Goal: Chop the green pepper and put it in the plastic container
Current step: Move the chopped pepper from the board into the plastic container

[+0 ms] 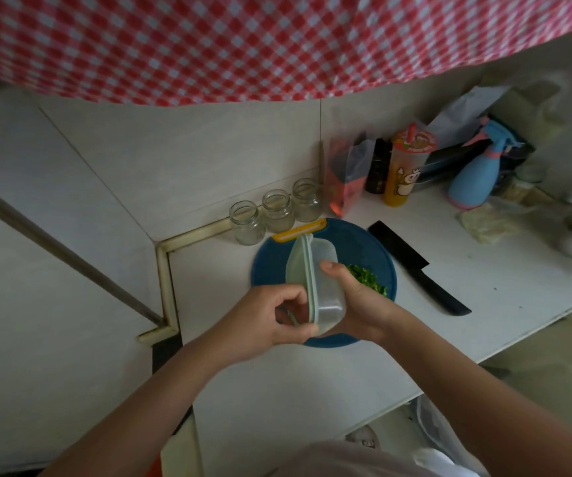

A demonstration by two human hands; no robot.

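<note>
plastic container [326,287] hangs on edge over the blue board [271,263], long axis pointing away, w/ lid [298,266] facing left. left hand [271,318] pinches the lid's near corner & right hand [357,304] grips the body. chopped green pepper [363,275] lies just beyond the right hand (nearer it than the left).

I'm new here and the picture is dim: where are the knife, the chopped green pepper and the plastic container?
knife [398,246]: head view, on the black blade.
chopped green pepper [369,281]: head view, middle of the pile.
plastic container [327,299]: head view, clear side wall.
</note>
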